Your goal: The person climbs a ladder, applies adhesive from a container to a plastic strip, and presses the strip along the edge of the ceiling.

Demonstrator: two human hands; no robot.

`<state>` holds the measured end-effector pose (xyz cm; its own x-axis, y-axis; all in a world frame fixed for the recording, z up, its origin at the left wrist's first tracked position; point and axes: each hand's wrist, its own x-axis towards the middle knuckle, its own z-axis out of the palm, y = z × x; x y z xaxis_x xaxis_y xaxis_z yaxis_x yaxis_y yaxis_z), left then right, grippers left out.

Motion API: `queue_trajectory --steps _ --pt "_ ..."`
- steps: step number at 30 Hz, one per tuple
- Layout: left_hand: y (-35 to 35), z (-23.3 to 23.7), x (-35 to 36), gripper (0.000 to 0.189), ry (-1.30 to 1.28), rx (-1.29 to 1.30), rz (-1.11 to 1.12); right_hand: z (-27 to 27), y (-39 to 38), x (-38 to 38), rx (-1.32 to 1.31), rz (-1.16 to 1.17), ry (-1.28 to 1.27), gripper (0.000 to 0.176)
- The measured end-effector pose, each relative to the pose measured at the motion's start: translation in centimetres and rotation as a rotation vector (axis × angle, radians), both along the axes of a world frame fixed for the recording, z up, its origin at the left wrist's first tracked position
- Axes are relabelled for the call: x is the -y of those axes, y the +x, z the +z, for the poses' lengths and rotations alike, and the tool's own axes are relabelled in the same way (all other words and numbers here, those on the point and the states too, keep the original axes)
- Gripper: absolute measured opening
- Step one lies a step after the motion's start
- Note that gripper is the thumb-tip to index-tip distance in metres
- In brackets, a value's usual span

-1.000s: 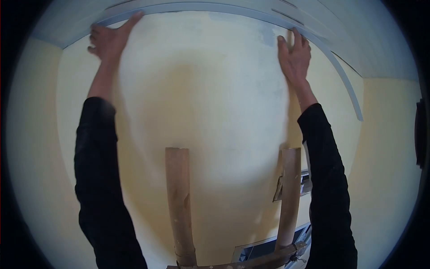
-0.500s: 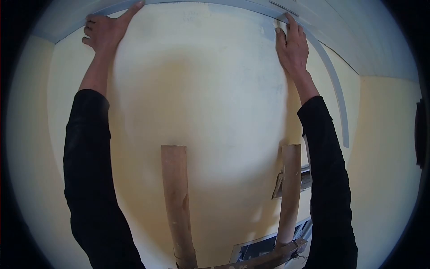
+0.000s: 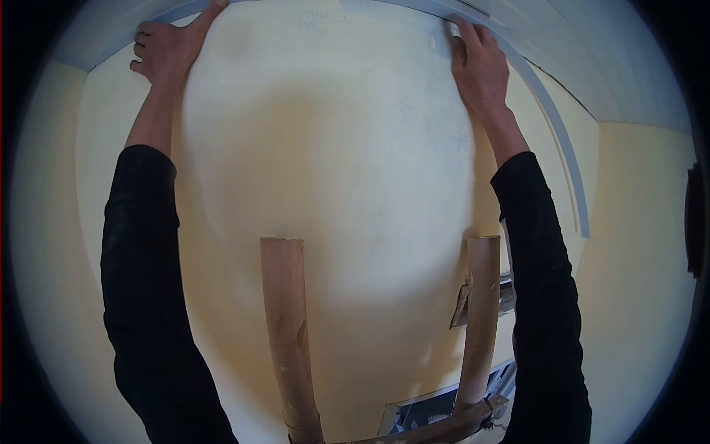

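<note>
Head view: grey trim strip (image 3: 551, 122) lies along the wall-ceiling joint, from 11 o'clock over 12 and down to 3. Long axis left-right along the joint; the far end points down at 3, looks unsupported. Left hand (image 3: 164, 50) at 11, fingers half-curled, thumb pressing the strip. Right hand (image 3: 481, 66) at 1, flat, fingertips on it; neither grips. Risks: loose end sags, peeling the strip; no hand on bamboo ladder (image 3: 288, 333), balance could go

trim strip (image 3: 556, 126) | long, thin, flat, pale grey | runs along the top of the yellow wall (image 3: 333, 148) at the ceiling (image 3: 592, 52) joint | pressed by left hand (image 3: 166, 48) and right hand (image 3: 481, 70) | right end free, sagging below the joint
</note>
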<state>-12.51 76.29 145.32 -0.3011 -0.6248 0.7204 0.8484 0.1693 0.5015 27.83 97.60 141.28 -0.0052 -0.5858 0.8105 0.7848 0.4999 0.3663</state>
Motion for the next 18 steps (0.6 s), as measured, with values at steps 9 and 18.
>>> queue_trajectory --steps 9,18 --pt "8.6 -3.5 2.5 0.137 -0.160 0.121 -0.188 -0.6 -2.1 1.8 0.113 0.109 -0.030 0.031" --pt "-8.5 6.9 -0.8 0.143 0.188 -0.741 -0.309 2.1 -6.5 4.6 0.284 0.225 0.190 0.034"
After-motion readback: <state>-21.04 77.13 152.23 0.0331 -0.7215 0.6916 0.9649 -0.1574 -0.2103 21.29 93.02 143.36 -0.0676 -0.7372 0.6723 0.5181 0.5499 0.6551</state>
